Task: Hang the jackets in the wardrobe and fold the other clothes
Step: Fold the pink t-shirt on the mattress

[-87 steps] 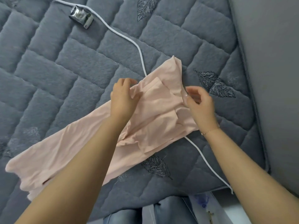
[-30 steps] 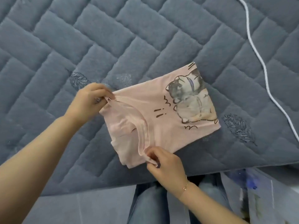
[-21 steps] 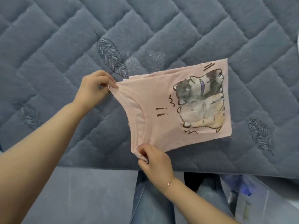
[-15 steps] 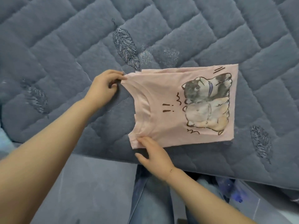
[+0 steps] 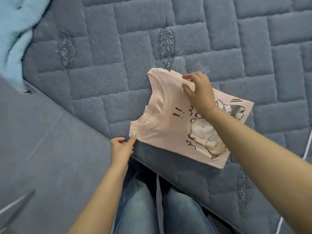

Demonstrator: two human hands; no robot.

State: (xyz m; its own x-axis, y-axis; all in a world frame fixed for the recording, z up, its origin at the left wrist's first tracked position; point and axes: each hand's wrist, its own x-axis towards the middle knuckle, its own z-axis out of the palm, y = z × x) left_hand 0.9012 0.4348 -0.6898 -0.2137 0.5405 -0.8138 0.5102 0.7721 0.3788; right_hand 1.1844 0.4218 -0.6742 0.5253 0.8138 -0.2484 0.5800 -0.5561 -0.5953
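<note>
Both your hands are on the folded pink shirt. Your right hand reaches across to the shirt's far edge, near the collar, with thumb and curled fingers pinching the stacked layers there; a thin bracelet sits on that wrist. Your left hand is at the near corner beside the neckline, one extended finger touching the cloth edge, the others loosely bent; you cannot tell whether it pinches the fabric. Between your hands the shirt lies flat, print side up, its cartoon print partly hidden under your right forearm. Under the shirt is the quilted grey bed cover, stitched with feather motifs. Beyond your left hand, at the far left, lies a light blue fabric. Below your hands your jeans show against the bed edge. A white cord runs just past your right arm.
</note>
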